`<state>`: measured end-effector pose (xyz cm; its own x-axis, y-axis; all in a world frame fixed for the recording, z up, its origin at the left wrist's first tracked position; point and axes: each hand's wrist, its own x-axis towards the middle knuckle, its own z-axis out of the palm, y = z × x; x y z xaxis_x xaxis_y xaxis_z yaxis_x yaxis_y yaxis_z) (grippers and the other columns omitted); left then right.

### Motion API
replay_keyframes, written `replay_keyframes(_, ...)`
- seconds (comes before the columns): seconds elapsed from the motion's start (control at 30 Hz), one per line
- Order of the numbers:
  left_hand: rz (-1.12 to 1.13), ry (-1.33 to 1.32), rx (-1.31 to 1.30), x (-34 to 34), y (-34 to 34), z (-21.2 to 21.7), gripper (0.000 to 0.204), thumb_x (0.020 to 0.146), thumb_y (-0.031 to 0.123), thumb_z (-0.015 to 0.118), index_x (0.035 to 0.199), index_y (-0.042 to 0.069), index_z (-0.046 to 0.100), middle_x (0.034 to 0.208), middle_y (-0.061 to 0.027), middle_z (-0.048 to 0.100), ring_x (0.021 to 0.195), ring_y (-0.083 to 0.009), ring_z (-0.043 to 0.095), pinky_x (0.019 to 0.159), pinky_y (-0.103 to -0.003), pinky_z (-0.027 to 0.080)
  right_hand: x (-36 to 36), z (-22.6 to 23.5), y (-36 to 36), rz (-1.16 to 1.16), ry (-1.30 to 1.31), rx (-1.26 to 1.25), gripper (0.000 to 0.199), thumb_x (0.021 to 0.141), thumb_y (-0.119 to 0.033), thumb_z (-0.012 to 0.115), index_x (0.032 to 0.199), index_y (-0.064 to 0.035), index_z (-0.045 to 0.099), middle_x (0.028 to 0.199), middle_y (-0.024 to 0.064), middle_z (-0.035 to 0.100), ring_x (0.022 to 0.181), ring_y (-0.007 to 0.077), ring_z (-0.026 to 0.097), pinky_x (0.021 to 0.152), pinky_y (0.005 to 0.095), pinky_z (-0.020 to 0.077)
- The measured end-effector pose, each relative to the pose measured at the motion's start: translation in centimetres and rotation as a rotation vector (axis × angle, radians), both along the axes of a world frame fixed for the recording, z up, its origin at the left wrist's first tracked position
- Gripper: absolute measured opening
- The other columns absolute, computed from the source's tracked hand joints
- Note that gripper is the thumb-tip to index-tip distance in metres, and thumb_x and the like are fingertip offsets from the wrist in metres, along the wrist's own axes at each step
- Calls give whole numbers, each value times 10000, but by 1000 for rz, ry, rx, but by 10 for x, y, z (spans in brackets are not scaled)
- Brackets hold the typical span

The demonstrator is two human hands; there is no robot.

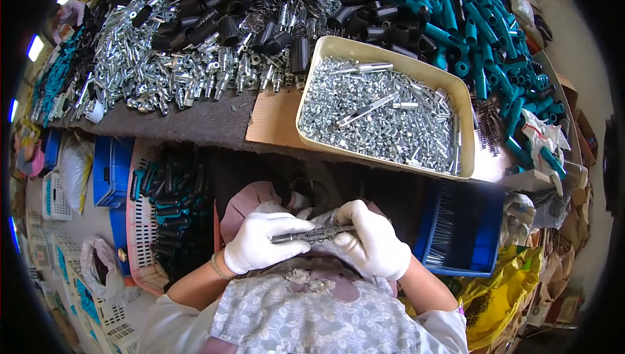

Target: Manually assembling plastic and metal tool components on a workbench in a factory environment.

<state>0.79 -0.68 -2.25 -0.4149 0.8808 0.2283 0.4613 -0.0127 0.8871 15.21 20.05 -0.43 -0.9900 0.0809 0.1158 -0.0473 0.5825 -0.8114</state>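
Rod (pixel 312 234) lay almost level between both gloved hands, long axis left to right, above the lap. Left hand (pixel 260 243) was closed around its left end; right hand (pixel 372 242) pinched the right end, below the tray (pixel 465 103).

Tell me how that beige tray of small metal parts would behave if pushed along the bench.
The beige tray looks heaped with small silver fittings, so probably heavy, sliding stiffly. Its near edge overhangs the bench, so it may tip. Loose fittings could spill.
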Motion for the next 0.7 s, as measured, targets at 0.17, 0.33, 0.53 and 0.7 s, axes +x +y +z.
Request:
replay_keyframes(0.17, 106, 32, 45, 0, 0, 3, 347, 726, 106, 843, 1046, 25, 739, 866, -111, 718, 713, -248, 649, 677, -333, 492, 13, 0, 7, -308, 129, -587, 566, 932, -481, 603, 1124, 51, 585, 1122, 164, 591, 995, 219, 584, 887, 333, 469)
replay_keyframes(0.33, 91, 43, 10, 1, 8, 5, 336, 753, 119, 826, 1059, 21, 728, 918, -127, 724, 752, -262, 684, 681, -343, 519, 20, -19, -11, -219, 94, -414, 577, 931, -411, 664, 1242, 70, 595, 1153, 190, 597, 1100, 293, 604, 980, 366, 466)
replay_keyframes(0.53, 183, 107, 38, 5, 12, 4, 344, 760, 123, 820, 1071, 23, 711, 916, -134, 718, 749, -277, 699, 655, -332, 543, 21, -21, -16, -246, 98, -232, 549, 929, -368, 650, 1245, 77, 587, 1155, 209, 615, 1048, 308, 631, 948, 373, 489)
replay_keyframes(0.7, 173, 248, -9, 5, 13, 3, 305, 764, 127, 808, 1046, 48, 721, 884, -99, 708, 721, -267, 691, 634, -338, 543, 22, -11, -11, -190, -74, -354, 463, 906, -177, 663, 1294, 54, 566, 1226, 191, 623, 1110, 301, 628, 969, 365, 487)
